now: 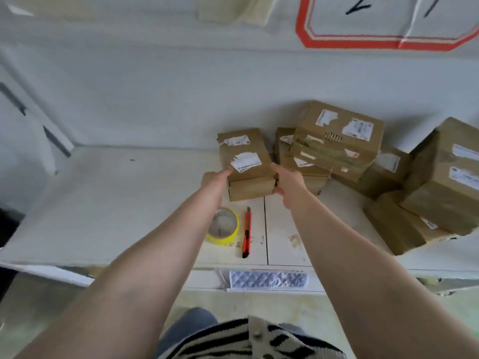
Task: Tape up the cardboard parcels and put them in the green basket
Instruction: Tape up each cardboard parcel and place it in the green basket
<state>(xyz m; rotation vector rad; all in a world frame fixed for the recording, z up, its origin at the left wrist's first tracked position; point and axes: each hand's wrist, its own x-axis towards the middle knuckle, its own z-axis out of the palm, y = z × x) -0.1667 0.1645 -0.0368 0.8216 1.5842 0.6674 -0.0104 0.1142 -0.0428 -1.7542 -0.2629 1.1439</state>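
Note:
A small cardboard parcel (246, 161) with white labels stands on the white table (116, 203), a short way in from its front edge. My left hand (216, 181) holds its left side, fingers reaching onto the top. My right hand (287, 183) grips its right side, fingers curled round the lower corner. A roll of yellow tape (223, 226) lies flat just in front of the parcel, partly under my left forearm. An orange utility knife (247, 231) lies right beside the roll. The green basket is not in view.
A pile of several more cardboard parcels (337, 143) fills the table's right side up to the wall, with larger ones (445, 177) at the far right. A quilted white pad (267, 279) sits under the table edge. A red-bordered sheet (388, 40) hangs on the wall.

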